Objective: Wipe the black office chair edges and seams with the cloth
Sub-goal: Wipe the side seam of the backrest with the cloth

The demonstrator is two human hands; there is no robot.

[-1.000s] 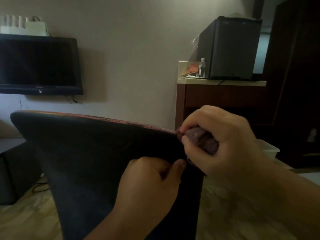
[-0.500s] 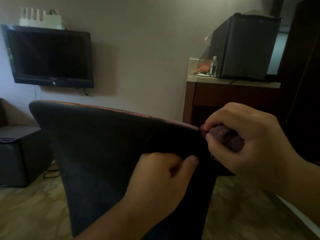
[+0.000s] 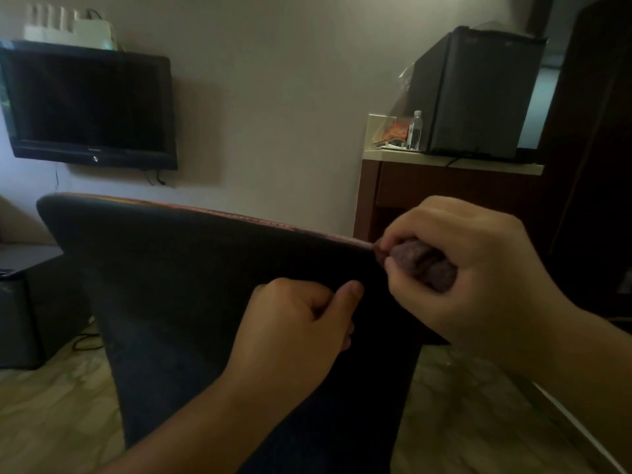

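Two hands on chair: right hand pinches bunched cloth at top-edge seam's right end; left hand, curled, grips backrest fabric. Step: wiping top edge. Next likely: drag cloth along seam, keep pressure.

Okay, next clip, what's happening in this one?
A person is cleaning a black office chair, seen from the head camera. The right hand grips a bunched dark cloth and presses it against the right end of the backrest's top edge, where a worn reddish seam runs. The left hand, fingers curled, rests against the backrest just below, seemingly steadying it. Most of the top edge to the left lies uncovered.
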